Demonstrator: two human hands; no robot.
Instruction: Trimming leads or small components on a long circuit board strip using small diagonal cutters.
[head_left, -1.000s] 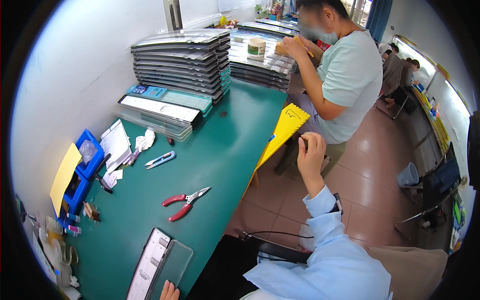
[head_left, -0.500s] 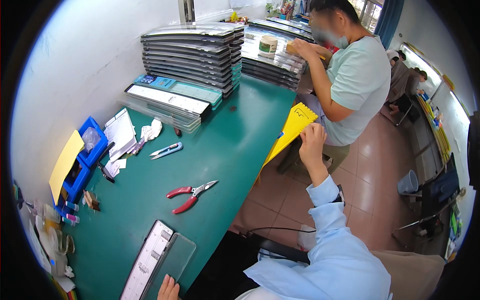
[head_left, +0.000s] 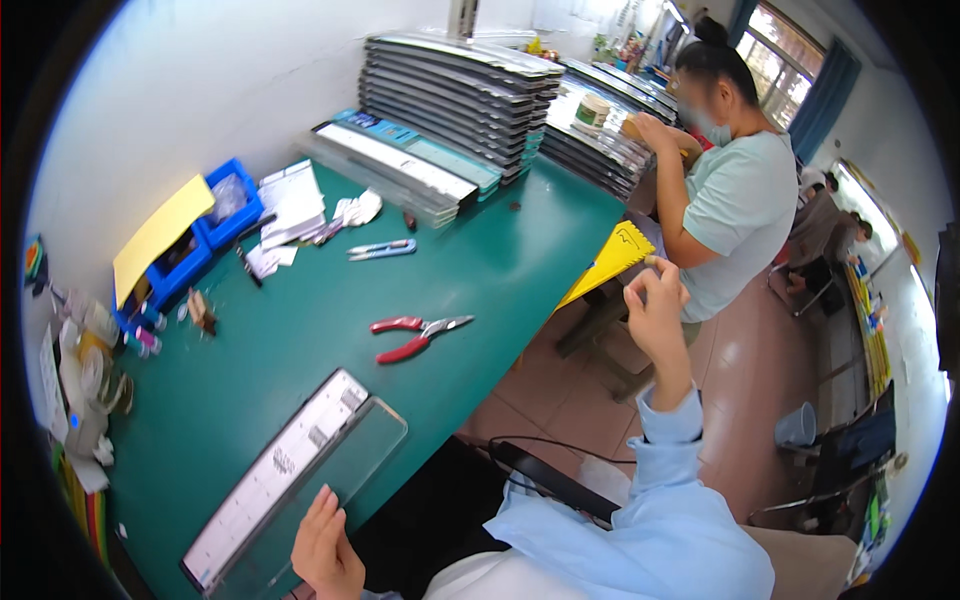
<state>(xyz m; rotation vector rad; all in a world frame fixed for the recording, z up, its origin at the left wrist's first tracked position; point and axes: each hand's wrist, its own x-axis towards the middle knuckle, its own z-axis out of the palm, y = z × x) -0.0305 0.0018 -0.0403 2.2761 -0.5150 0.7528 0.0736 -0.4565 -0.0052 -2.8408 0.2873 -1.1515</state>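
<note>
Here the right hand [head_left: 655, 300] is raised off the edge of the green table [head_left: 300, 340], its arm in a light blue sleeve [head_left: 670, 440], with the fingers bunched together and pinching the lower corner of a yellow plastic scraper [head_left: 608, 262] between thumb and fingertips. The scraper hangs in the air just past the table's right edge, its wide blade pointing down and left, between the person and a co-worker in a pale green shirt [head_left: 735, 215] who stands at the far end of the table

Low in the frame, the left hand [head_left: 325, 550] rests at the table's near edge with its fingers held together and laid flat on a clear plastic sheet [head_left: 345, 465]. Touching the sheet's left side lies a long white strip [head_left: 275, 465], running diagonally toward the near corner

Further up the table lie red-handled pliers [head_left: 415, 335], jaws apart, well clear of both hands. Beyond them sit small blue snips [head_left: 382, 248], loose white papers [head_left: 290, 205] and blue bins [head_left: 205, 240] with a yellow card [head_left: 160, 235] leaning over them. Against the wall, a tall stack of grey trays [head_left: 455, 95] stands behind flat boxes [head_left: 400, 170]
</note>
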